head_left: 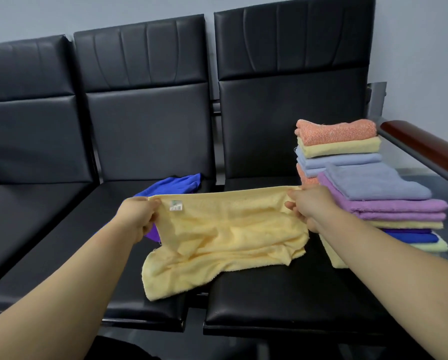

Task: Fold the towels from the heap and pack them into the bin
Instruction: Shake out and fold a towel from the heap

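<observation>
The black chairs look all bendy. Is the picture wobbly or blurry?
Head view: the wide-angle lens bows the chair backs toward the edges; glare shines on the seat fronts; the yellow towel looks sharp, its label too small to read.

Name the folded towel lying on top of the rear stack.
The orange terry towel: it crowns the rear stack, above a pale yellow folded towel. The nearer stack is topped by a grey-blue towel.
</observation>
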### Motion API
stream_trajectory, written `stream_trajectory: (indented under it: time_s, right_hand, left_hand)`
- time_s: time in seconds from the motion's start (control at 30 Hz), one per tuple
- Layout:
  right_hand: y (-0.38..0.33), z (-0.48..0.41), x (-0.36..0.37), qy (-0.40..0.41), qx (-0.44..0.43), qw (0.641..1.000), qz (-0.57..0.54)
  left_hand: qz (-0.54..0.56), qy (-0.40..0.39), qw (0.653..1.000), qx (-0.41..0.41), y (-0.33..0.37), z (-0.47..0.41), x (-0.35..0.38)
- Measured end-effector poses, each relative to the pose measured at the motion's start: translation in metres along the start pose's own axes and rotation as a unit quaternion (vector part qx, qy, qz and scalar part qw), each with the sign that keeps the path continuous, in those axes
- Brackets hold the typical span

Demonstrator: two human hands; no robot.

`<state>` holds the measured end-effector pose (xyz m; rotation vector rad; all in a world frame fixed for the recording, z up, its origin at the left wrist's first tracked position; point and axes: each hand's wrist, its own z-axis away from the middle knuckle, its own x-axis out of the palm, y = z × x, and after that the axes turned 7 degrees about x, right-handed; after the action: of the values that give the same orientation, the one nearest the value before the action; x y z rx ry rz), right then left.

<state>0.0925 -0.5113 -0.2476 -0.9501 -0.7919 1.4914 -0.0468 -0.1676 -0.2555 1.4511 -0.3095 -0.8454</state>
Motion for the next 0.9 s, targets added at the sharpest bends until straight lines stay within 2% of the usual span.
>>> stream_trajectory:
  time_s: [0.07, 0.17, 0.3, 0.37, 0.47, 0.57, 0.63, 0.73, 0.83, 0.9]
  right_hand:
    - [-0.022, 0.003, 0.005, -0.022, 0.033, 0.998, -0.057]
    - [-0.058, 0.009, 0.011, -0.059, 0.002, 0.992, -0.114]
    - [-0.109, -0.004, 0.013, -0.044, -0.123, 0.988, -0.08]
    - [-0.134, -0.011, 0.01, -0.043, -0.18, 0.978, -0.1]
    - [-0.152, 0.026, 0.0, -0.03, -0.241, 0.962, -0.126]
    - [-0.136, 0.041, -0.01, -0.005, -0.274, 0.96, -0.063]
    - [-0.108, 0.048, -0.018, 0.026, -0.284, 0.958, 0.03]
    - [-0.057, 0.051, -0.024, 0.028, -0.27, 0.944, 0.189]
    - [0.003, 0.035, -0.022, 0.023, -0.23, 0.929, 0.29]
    - [0.033, 0.029, -0.018, 0.004, -0.213, 0.927, 0.308]
  left_hand:
    - [0.093, 0.011, 0.995, -0.03, 0.022, -0.002, 0.005]
    - [0.23, 0.014, 0.972, -0.034, 0.062, -0.003, 0.007]
    - [0.308, -0.017, 0.948, 0.082, 0.121, -0.009, -0.007]
    - [0.338, -0.015, 0.93, 0.143, 0.146, -0.012, -0.015]
    - [0.343, -0.023, 0.916, 0.204, 0.163, -0.003, -0.026]
    - [0.295, -0.018, 0.928, 0.227, 0.147, 0.01, -0.031]
    - [0.206, 0.006, 0.953, 0.224, 0.117, 0.016, -0.034]
    - [0.044, 0.017, 0.979, 0.2, 0.063, 0.021, -0.035]
    - [-0.103, 0.023, 0.981, 0.163, 0.004, 0.03, -0.032]
    - [-0.143, 0.024, 0.978, 0.147, -0.022, 0.038, -0.029]
